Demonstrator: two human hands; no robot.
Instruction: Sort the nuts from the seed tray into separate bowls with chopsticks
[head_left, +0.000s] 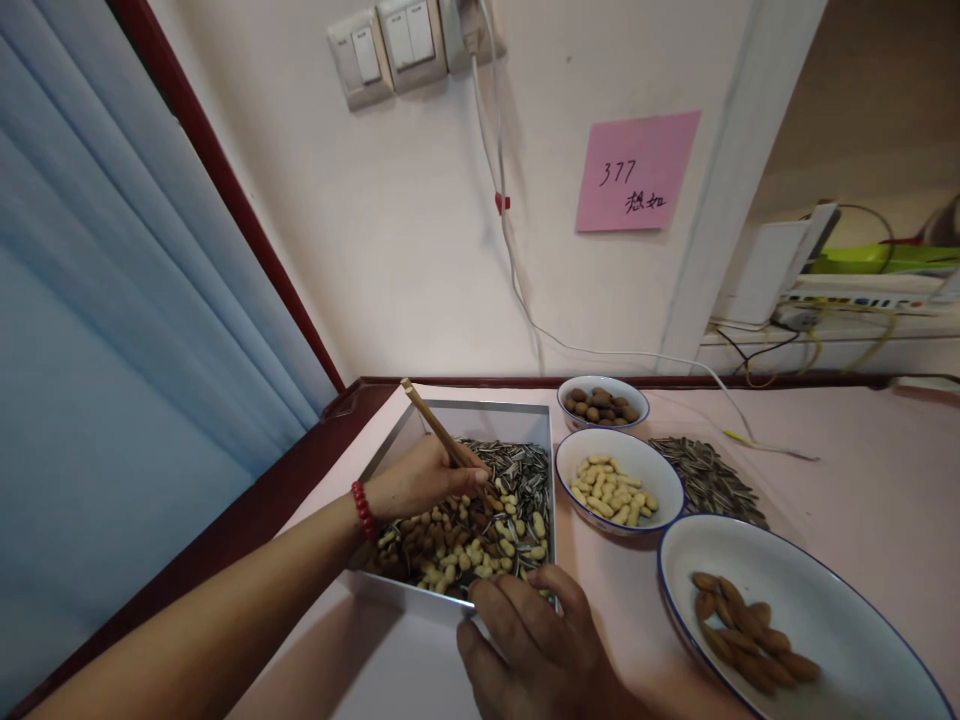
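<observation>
My left hand (431,475), with a red bead bracelet at its wrist, is closed around a pair of wooden chopsticks (435,422). Their lower tips are hidden behind the fingers, over the nuts in a square white box (412,598). Striped sunflower seeds (521,475), peanuts in the shell (465,560) and brown nuts lie mixed inside it. At the box's near right corner, my right hand (525,640) has its fingers bent over the rim, gripping it.
To the right stand a bowl (564,412) of round brown nuts, a bowl (671,480) of peanuts and a larger dish (840,610) of almond-like nuts. Loose sunflower seeds (705,480) lie beside them on the table. A white cable (637,352) trails along the wall onto the table.
</observation>
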